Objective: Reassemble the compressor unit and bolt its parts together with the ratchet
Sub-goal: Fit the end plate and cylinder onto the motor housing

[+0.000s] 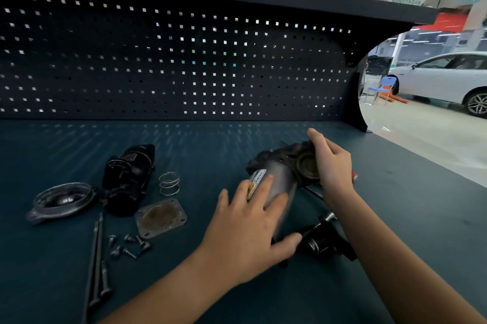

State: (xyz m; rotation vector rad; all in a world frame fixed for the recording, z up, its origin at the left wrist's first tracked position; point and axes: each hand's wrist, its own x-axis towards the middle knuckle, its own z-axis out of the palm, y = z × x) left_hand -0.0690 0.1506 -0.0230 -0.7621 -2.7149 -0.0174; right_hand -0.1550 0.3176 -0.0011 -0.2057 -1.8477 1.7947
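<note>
Compressor body (279, 178), a silver cylinder with a yellow-and-white warning label and a dark cast-metal head, is right of centre on the teal workbench mat (210, 144), tilted, head end pointing away and to the right. It's blurred, so finer detail is lost. Left hand (245, 231) lies over the cylinder, fingers spread and nearly straight across the label, thumb reaching along the near end. Right hand (333, 163) has the head end, fingers curled round the dark casting, index finger up over the top.

Just beside the near end, under the right forearm, sits a black cylindrical part with a chrome stub (322, 240), partly hidden; what it is, I can't tell.

Over to the left now: a black motor housing (129, 178), and just right of it a bare steel coil spring (170, 183). A round grey metal cover (62, 200) lies at the far left. Nearer, there's a square grey plate with corner holes (160, 218), a scatter of short dark screws (129, 244), and long dark bolts (96, 257) running towards the mat's near edge.

Dark perforated pegboard (158, 60) stands behind.
</note>
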